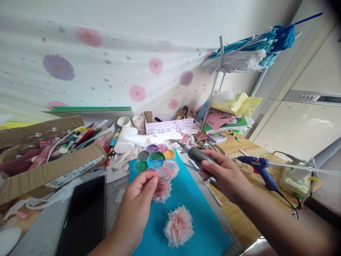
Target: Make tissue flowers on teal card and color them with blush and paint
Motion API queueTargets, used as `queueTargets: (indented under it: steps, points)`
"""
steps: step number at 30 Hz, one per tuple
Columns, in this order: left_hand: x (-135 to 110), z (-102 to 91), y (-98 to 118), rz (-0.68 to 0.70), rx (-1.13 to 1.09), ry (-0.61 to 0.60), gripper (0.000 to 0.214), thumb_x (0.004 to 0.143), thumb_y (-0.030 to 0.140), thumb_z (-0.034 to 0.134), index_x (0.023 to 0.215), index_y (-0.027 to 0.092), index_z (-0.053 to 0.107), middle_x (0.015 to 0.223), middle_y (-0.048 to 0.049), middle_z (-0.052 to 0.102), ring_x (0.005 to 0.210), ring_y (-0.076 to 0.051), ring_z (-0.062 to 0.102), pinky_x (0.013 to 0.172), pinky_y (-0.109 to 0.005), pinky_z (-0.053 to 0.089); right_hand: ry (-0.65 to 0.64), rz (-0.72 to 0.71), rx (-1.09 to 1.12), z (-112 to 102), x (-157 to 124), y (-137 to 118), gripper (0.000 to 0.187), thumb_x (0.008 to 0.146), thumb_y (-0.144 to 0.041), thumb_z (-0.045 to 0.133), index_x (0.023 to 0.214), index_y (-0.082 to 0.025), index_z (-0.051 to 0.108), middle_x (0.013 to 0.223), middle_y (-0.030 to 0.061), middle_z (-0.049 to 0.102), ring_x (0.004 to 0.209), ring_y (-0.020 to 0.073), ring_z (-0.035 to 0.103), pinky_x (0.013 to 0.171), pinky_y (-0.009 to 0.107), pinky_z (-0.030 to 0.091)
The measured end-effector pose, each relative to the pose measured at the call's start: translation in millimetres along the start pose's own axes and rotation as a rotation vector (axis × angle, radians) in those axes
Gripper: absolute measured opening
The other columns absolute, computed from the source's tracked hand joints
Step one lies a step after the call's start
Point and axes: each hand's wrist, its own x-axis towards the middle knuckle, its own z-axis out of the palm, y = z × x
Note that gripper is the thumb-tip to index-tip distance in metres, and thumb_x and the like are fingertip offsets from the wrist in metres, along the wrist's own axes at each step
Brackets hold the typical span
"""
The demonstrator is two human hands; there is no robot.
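My left hand (141, 199) pinches the near edge of a flower-shaped clear paint palette (147, 159), its wells holding green, blue, purple, orange and grey paint. In my right hand (227, 174) is a dark grey squeeze bottle (198, 156) with a pointed nozzle. The bottle lies tilted, its tip pointing left, beside the palette and apart from it. Below spreads a sheet of blue paper (205, 227). A pink tissue-paper flower (179, 226) rests on it near the front. More pale tissue flowers (163, 195) sit farther back, partly hidden by the palette and my left fingers.
To the left are a black phone (84, 217) and a cardboard box (71, 163) of markers. Paper cups (124, 122) stand at the back. On the right, a blue glue gun (259, 169) lies near a power strip (293, 183). A rack (213, 96) holds pipe cleaners (250, 49).
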Motion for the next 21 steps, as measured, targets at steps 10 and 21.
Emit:
queueTargets:
  steps: [10, 21]
  points:
    - [-11.1, 11.5, -1.3, -0.025, 0.054, -0.125, 0.018, 0.081, 0.035, 0.068, 0.086, 0.023, 0.055, 0.076, 0.0030, 0.068, 0.068, -0.018, 0.070, 0.067, -0.030, 0.056, -0.013, 0.003, 0.312, -6.6, -6.5, -0.9, 0.033, 0.062, -0.035, 0.087, 0.069, -0.016, 0.062, 0.048, -0.0090, 0.040, 0.045, 0.0037, 0.028, 0.043, 0.019, 0.023]
    - [-21.1, 13.0, -7.0, -0.092, 0.015, -0.288, 0.016, 0.086, 0.037, 0.065, 0.087, 0.024, 0.056, 0.074, 0.0034, 0.067, 0.072, -0.018, 0.071, 0.067, -0.028, 0.056, -0.034, -0.111, 0.073, -1.1, -3.5, 2.0, 0.038, 0.072, -0.050, 0.079, 0.071, -0.018, 0.058, 0.053, -0.0067, 0.042, 0.047, 0.0070, 0.031, 0.045, 0.023, 0.023]
